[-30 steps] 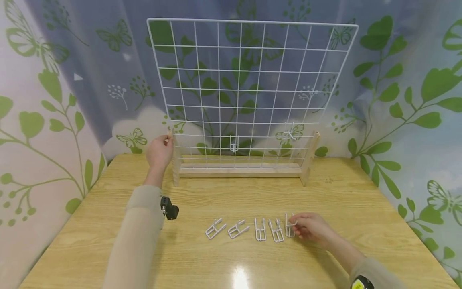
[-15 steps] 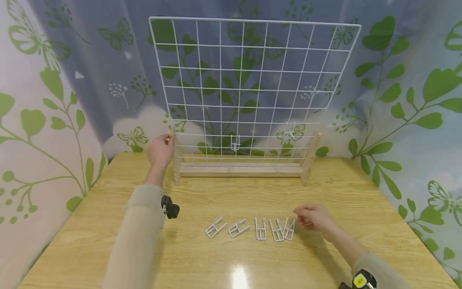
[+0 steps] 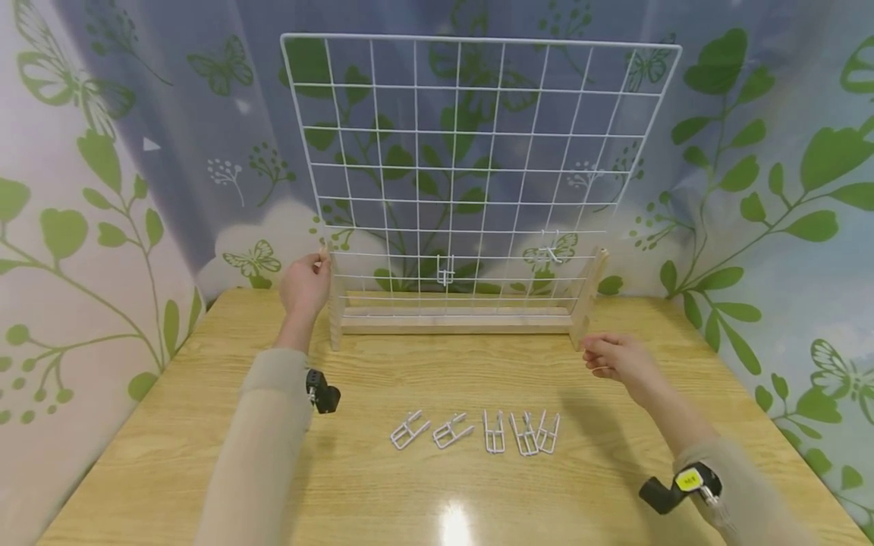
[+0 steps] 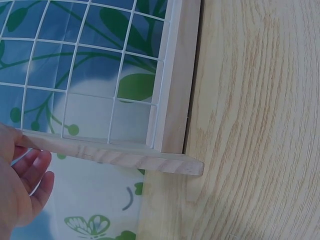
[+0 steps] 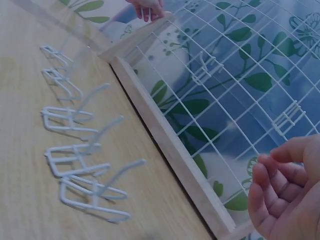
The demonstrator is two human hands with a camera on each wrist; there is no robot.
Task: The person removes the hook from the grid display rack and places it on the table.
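A white wire grid panel (image 3: 478, 39) stands in a wooden base (image 3: 454, 326) at the back of the table. My left hand (image 3: 303, 287) pinches the top of the base's left upright (image 4: 115, 156). Raised over the table, my right hand (image 3: 624, 364) overlaps the foot of the right upright (image 3: 589, 294); its fingers are loosely curled and hold nothing. Two white wire hooks hang on the grid, a middle hook (image 3: 445, 278) and a right hook (image 3: 549, 254). Several like hooks (image 3: 494, 432) lie in a row in front, the rightmost two overlapping.
The wooden table (image 3: 382, 493) runs back to a patterned curtain (image 3: 171, 212) that also closes both sides. Wrist cameras are strapped to the left sleeve (image 3: 253, 447) and the right sleeve (image 3: 751, 485).
My right hand has let go of the rightmost hook, which now lies tilted against its neighbour. The hand has moved up and right toward the right upright. The left hand has stayed put.
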